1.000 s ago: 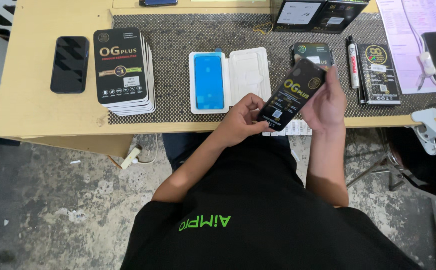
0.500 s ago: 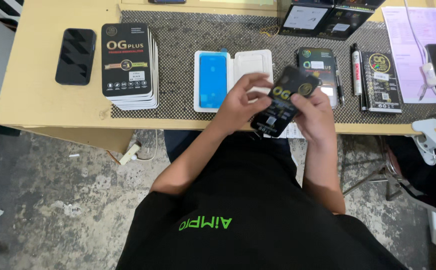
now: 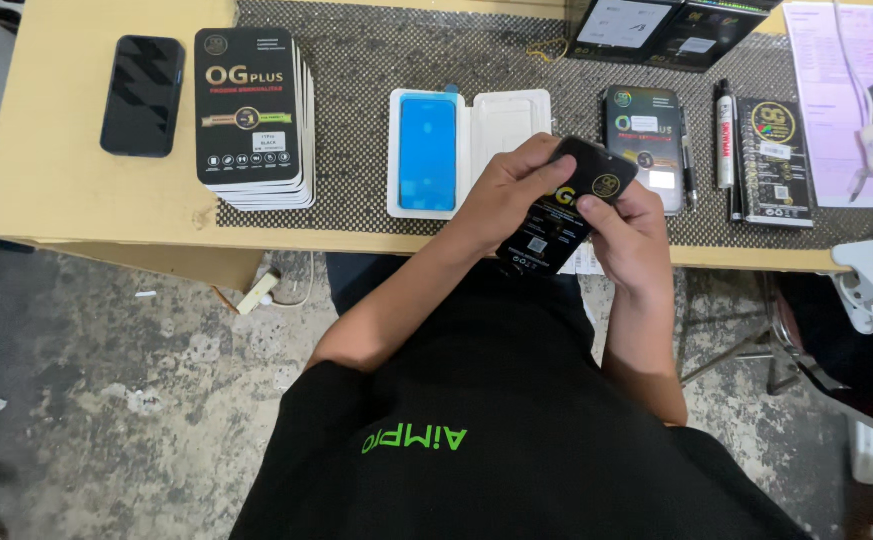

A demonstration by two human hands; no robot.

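Black packet (image 3: 564, 205) in both hands

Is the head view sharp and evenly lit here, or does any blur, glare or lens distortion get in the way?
Head view: even, soft light, no hard shadows; faint sheen on the dark phone at the left. Both hands, left hand and right hand, and the black package they hold are sharp, with no motion blur. Wide-angle lens bends the table edge slightly; frame corners look softer.
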